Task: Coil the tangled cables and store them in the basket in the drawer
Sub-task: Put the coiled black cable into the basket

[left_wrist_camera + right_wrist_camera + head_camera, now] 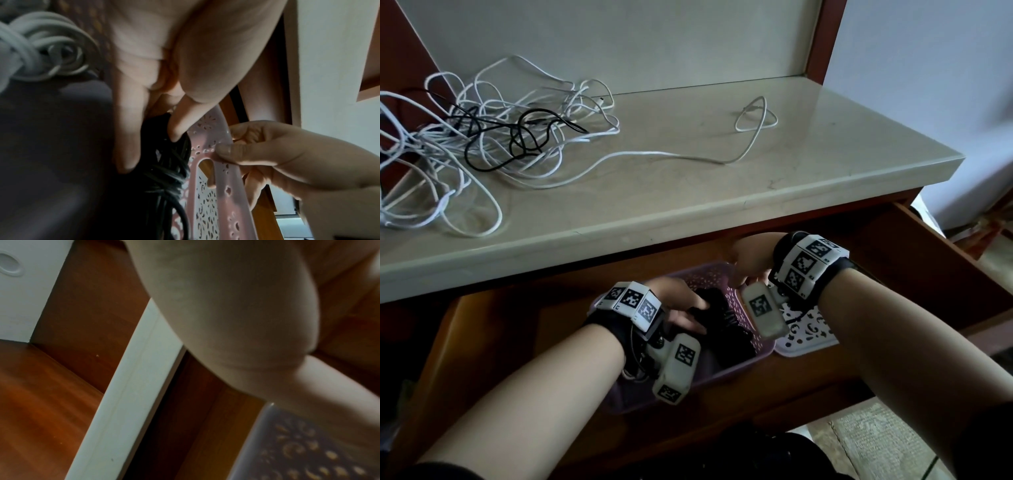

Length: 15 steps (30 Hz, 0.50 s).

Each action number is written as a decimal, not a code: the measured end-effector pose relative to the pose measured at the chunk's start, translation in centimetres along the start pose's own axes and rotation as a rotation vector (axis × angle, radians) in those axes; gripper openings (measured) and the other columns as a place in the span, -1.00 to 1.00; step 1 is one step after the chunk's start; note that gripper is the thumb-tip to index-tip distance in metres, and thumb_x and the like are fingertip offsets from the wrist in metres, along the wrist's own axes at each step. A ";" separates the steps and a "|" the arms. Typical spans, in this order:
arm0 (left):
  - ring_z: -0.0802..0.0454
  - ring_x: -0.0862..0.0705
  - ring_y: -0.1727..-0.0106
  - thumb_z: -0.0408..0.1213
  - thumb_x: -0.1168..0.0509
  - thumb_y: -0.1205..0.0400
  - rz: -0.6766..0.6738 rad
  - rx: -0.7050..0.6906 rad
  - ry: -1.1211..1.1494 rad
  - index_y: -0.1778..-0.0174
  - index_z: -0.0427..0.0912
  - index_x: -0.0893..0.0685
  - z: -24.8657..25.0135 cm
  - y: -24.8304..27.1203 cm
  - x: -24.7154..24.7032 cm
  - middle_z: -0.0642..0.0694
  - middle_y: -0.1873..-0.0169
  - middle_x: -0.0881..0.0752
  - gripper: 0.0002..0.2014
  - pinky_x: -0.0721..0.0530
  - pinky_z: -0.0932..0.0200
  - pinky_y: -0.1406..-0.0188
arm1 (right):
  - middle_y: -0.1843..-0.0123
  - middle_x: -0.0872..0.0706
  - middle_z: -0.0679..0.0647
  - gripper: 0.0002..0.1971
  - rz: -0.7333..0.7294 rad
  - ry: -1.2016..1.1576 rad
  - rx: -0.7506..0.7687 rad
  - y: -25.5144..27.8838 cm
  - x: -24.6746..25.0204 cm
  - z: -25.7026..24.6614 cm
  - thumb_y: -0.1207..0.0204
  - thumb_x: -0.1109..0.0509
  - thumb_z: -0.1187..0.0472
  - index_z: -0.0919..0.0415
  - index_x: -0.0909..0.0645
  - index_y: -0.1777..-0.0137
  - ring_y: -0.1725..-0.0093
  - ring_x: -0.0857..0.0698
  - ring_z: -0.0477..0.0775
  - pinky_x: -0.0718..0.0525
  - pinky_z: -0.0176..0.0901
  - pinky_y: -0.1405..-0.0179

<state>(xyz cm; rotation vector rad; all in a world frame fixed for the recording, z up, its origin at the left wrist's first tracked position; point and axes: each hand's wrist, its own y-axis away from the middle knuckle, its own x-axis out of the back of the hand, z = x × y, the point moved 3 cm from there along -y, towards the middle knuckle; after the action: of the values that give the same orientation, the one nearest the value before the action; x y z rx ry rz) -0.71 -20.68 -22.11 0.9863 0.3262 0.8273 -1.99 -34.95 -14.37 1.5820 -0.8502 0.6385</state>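
I am finding no legible words, brands or numbers anywhere. The white wristband blocks (631, 299) on my left wrist and the white blocks (806, 263) on my right are showing only black-and-white square code patterns; the tiny marks beside them are staying too small to read.

Both forearms are bare. Each wrist carries a black strap fitted with a band of white square tiles, each tile printed with a black-and-white coded marker. The left wrist band (631, 301) shows three tiles; the right wrist band (808, 263) shows several in two rows. A white, rounded camera housing hangs below each band — the left housing (678, 368) bears two markers, the right housing (763, 310) one. Thin dark cables and metal fittings sit beside the left housing.
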 end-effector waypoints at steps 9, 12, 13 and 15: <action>-0.33 -0.57 -0.37 -0.32 -0.19 -0.73 0.006 -0.009 -0.124 -0.54 -0.49 -0.23 0.9 2.2 0.4 -0.47 -0.38 -0.50 -0.48 -0.57 -0.07 -0.29 | 0.02 -0.78 0.06 -0.67 -0.028 0.063 -0.003 0.6 0.9 -0.6 -0.58 -0.36 0.06 0.31 -0.69 -0.16 0.17 -0.71 -0.01 -0.52 -0.38 0.34; -0.17 -0.69 -0.22 -0.13 -0.13 -0.75 -0.036 -0.114 -0.327 -0.31 -0.48 -0.54 3.1 4.9 1.3 -0.40 -0.26 -0.66 -0.56 -0.72 0.21 -0.01 | 0.16 -0.73 0.03 -0.64 0.021 0.081 0.037 2.0 3.0 -0.9 -0.53 -0.38 -0.06 0.22 -0.73 -0.11 0.27 -0.62 -0.07 -0.52 -0.33 0.31; -0.20 -0.72 -0.13 -0.11 -0.12 -0.75 -0.065 -0.169 -0.373 -0.22 -0.42 -0.57 3.9 6.0 1.6 -0.40 -0.25 -0.67 -0.60 -0.73 0.21 0.03 | 0.14 -0.75 0.05 -0.64 0.032 0.038 0.057 2.6 3.7 -0.8 -0.52 -0.38 -0.08 0.19 -0.74 -0.08 0.24 -0.62 -0.06 -0.55 -0.29 0.27; -0.17 -0.75 0.06 -0.11 -0.14 -0.74 -0.141 -0.278 -0.417 -0.13 -0.32 -0.53 5.2 8.4 1.9 -0.37 -0.11 -0.74 -0.70 -0.73 0.13 0.05 | 0.11 -0.79 0.04 -0.68 0.082 -0.060 0.107 4.3 5.8 -0.4 -0.53 -0.38 -0.10 0.13 -0.75 -0.03 0.21 -0.65 -0.04 -0.63 -0.17 0.11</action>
<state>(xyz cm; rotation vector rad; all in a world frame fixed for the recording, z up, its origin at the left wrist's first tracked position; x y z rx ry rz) -0.30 -19.96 -12.10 0.8389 -0.0765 0.5046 -2.03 -35.84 -7.22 1.6766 -0.9425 0.7082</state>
